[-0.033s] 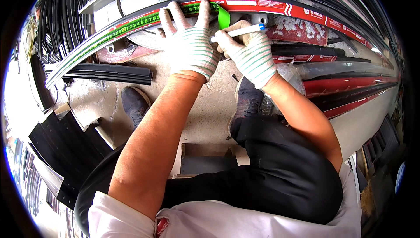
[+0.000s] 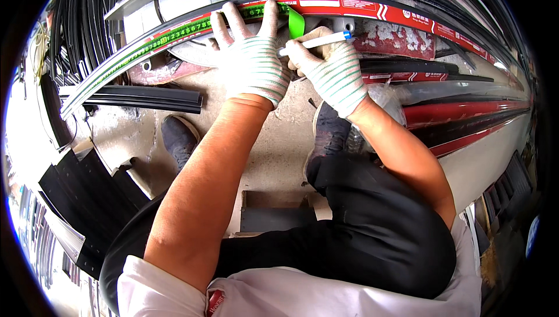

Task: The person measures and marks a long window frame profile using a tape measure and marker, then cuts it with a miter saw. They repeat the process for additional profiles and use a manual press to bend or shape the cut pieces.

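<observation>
My left hand [image 2: 254,60], in a white glove with green stripes, lies with its fingers spread over a green tape measure blade [image 2: 187,30]. The blade runs along a long profile strip [image 2: 402,17] wrapped in red and white printed film. Its loose green end [image 2: 296,24] bends down just right of my left fingers. My right hand [image 2: 335,66], gloved alike, is closed around a white marker pen [image 2: 327,40] with a blue end. It is just below the strip, beside my left hand. The pen's other end points left toward my left hand; its tip cannot be made out.
Black profiles [image 2: 96,20] are bundled at the far left, with shorter black ones [image 2: 151,98] below them. Red and black profiles [image 2: 460,113] lie at right near clear plastic wrap [image 2: 387,98]. My shoes [image 2: 179,139] rest on the floor; a dark block [image 2: 276,218] lies between my legs.
</observation>
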Demonstrator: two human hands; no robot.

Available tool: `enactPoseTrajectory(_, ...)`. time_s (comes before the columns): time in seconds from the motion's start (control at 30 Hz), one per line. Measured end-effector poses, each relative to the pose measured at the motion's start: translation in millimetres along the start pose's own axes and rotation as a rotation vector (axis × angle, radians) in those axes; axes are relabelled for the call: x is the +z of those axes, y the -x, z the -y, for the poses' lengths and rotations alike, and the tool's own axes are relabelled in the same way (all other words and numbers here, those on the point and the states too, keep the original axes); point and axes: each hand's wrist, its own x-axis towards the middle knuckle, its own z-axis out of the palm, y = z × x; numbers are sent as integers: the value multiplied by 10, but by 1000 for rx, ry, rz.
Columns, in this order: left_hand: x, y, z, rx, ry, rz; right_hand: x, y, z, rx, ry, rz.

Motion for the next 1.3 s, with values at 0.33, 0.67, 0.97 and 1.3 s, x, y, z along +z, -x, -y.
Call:
enactPoseTrajectory(0.33,27,-26,-28,21,41,-93,-427,256,-149,202,-251,-272)
enactPoseTrajectory(0.67,46,-29,-13,12,68,-121,-152,569,-952,710,44,-31)
enactPoseTrajectory(0.97,35,-24,-10,-20,63,-68,-207,298,-630,-210,845,-263)
enactPoseTrajectory(1.3,-39,-20,-31,-16,35,3,-1,12,-627,-154,973,-125)
